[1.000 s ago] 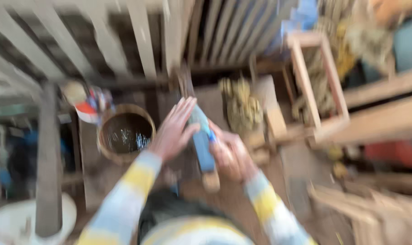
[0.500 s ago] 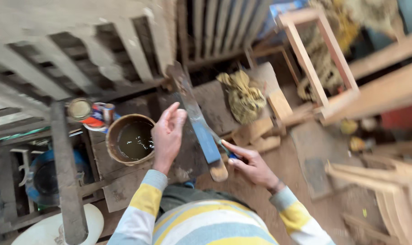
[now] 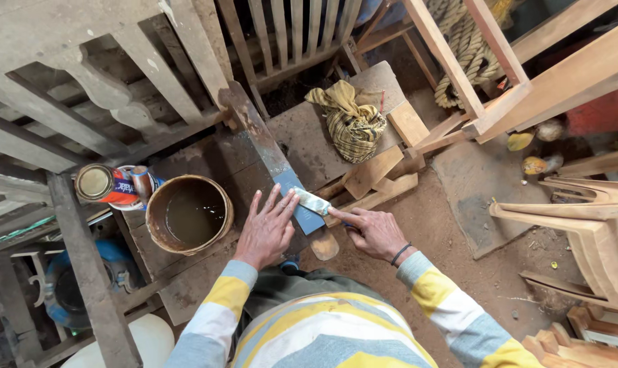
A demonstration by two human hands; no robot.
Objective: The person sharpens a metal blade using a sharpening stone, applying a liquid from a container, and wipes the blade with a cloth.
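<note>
We press the flat metal blade (image 3: 313, 202) onto the blue-grey sharpening stone (image 3: 281, 178), which slants across the low tabletop (image 3: 309, 136), just right of the bucket of murky water (image 3: 189, 215). Our left hand (image 3: 266, 230) lies spread, fingertips bearing on the blade's near-left end; our right hand (image 3: 373, 232) pinches its other end. To do this well, we judge, we keep the blade flat, pressure even, and the stone wet. The blade's edge is hidden under our fingers, and the stone's near end disappears behind our left hand.
</note>
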